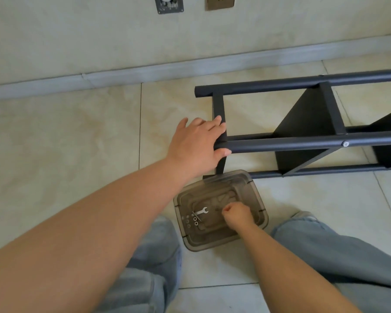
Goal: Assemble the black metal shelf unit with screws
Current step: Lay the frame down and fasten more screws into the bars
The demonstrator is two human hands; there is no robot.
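Note:
The black metal shelf unit (303, 141) lies on its side on the tiled floor, its round posts running to the right. One silver screw head (345, 144) shows on the near upper post. My left hand (199, 145) grips the left end of that post where it meets the end crossbar. My right hand (237, 214) reaches into a smoky clear plastic tray (255, 190), fingers curled and pinched together; what they pinch is too small to see. A small silver wrench (201, 211) and a few washers (195, 221) lie in the tray.
The wall and grey skirting (145, 72) run across the back, with a socket plate (219, 2) above. My knees in grey trousers (339, 249) sit either side of the tray. Tiled floor (66, 136) stretches to the left.

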